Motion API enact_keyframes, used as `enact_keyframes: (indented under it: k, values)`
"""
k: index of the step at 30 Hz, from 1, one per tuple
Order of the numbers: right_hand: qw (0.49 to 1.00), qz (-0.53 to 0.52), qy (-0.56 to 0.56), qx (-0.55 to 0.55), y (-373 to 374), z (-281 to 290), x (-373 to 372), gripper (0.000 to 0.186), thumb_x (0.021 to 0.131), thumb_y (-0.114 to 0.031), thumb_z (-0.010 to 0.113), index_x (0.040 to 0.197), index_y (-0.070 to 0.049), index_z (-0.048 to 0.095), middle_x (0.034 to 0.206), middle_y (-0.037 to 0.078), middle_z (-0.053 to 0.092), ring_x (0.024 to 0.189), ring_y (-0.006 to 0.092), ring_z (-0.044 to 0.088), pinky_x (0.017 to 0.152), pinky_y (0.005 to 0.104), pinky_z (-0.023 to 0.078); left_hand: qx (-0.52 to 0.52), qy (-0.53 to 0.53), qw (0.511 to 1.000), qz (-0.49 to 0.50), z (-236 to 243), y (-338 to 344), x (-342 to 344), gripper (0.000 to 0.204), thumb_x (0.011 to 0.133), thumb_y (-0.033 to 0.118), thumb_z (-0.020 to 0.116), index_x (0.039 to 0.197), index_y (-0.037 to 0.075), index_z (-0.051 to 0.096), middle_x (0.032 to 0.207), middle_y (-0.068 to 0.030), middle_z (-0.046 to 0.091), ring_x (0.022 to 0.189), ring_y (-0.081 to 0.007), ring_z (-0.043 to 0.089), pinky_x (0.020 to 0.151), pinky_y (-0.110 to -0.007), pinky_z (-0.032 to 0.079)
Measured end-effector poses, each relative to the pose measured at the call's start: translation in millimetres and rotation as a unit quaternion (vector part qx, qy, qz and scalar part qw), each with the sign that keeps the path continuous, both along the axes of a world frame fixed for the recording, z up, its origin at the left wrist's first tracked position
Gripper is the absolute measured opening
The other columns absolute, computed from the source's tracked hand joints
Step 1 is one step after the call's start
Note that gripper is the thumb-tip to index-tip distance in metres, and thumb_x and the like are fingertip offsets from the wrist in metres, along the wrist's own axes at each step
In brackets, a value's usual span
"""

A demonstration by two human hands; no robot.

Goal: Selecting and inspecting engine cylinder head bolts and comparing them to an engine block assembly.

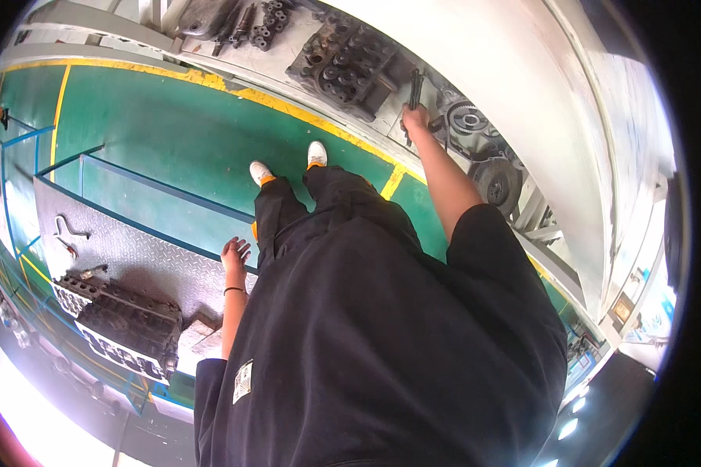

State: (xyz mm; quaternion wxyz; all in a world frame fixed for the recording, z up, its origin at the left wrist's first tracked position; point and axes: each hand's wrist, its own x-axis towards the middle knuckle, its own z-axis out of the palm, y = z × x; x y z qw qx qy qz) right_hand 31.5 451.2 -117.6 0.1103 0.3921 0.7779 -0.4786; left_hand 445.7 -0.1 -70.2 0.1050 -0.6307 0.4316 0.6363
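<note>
Metal bench (144, 251) at left, bearing engine block (132, 323); green floor (163, 124), yellow-lined; pale bench (387, 118) at right. Left hand (235, 255) hangs beside metal bench, fingers loosely spread. Right hand (415, 119), arm (449, 179) extended, fingers wrapped around dark rods (416, 87) at pale bench.

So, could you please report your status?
Right fingers: closed around dark, slender rods. Left fingers: empty, near grey tread-plate bench. Dark, blocky engine part left of rods.
</note>
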Motion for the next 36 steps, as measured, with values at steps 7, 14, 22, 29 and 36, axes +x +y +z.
enact_keyframes:
  k: [7, 14, 22, 29, 36]
  values:
    - [0.939, 0.212, 0.158, 0.221, -2, 57, 77, 0.045, 0.081, -0.041, 0.068, 0.074, 0.0, 0.053, 0.059, 0.014, 0.053, 0.06, 0.0313, 0.056, 0.059, 0.0416, 0.043, -0.018, 0.03, 0.998, -0.053, 3, -31, -38, 0.031, 0.093, 0.019, 0.046, 0.119, 0.005, 0.053, 0.102, -0.0118, 0.064, 0.085, -0.0239, 0.066, 0.063, -0.031, 0.051]
    - [0.944, 0.244, 0.201, 0.096, -88, 176, 115, 0.039, 0.085, -0.036, 0.068, 0.076, -0.001, 0.054, 0.053, 0.003, 0.041, 0.051, 0.0128, 0.036, 0.048, 0.0314, 0.035, -0.067, 0.15, 0.975, -0.147, 42, -54, -111, 0.031, 0.092, 0.018, 0.049, 0.118, 0.002, 0.054, 0.104, -0.011, 0.064, 0.089, -0.0207, 0.065, 0.069, -0.028, 0.05]
    - [0.866, 0.383, 0.321, 0.033, -209, 250, 114, 0.027, 0.082, -0.022, 0.072, 0.078, -0.002, 0.055, 0.054, 0.008, 0.048, 0.047, 0.0156, 0.042, 0.047, 0.0292, 0.038, -0.152, 0.327, 0.905, -0.226, 158, -58, -188, 0.034, 0.093, 0.016, 0.052, 0.122, -0.002, 0.052, 0.108, -0.012, 0.063, 0.099, -0.0203, 0.062, 0.08, -0.03, 0.049]
    - [0.788, 0.521, 0.328, -0.013, -320, 281, 128, 0.025, 0.074, -0.012, 0.076, 0.08, -0.003, 0.054, 0.059, 0.011, 0.052, 0.05, 0.0225, 0.049, 0.05, 0.0294, 0.041, -0.142, 0.497, 0.828, -0.219, 247, -104, -170, 0.047, 0.089, 0.012, 0.061, 0.131, 0.0, 0.044, 0.118, -0.0131, 0.058, 0.111, -0.0223, 0.056, 0.092, -0.032, 0.044]
    - [0.691, 0.66, 0.279, -0.096, -477, 291, 172, 0.022, 0.079, -0.011, 0.072, 0.082, 0.0, 0.053, 0.062, 0.013, 0.054, 0.053, 0.0185, 0.051, 0.051, 0.0328, 0.041, -0.036, 0.629, 0.776, -0.037, 247, -174, -108, 0.09, 0.075, 0.016, 0.077, 0.145, 0.007, 0.022, 0.131, -0.0147, 0.048, 0.122, -0.0266, 0.047, 0.105, -0.043, 0.035]
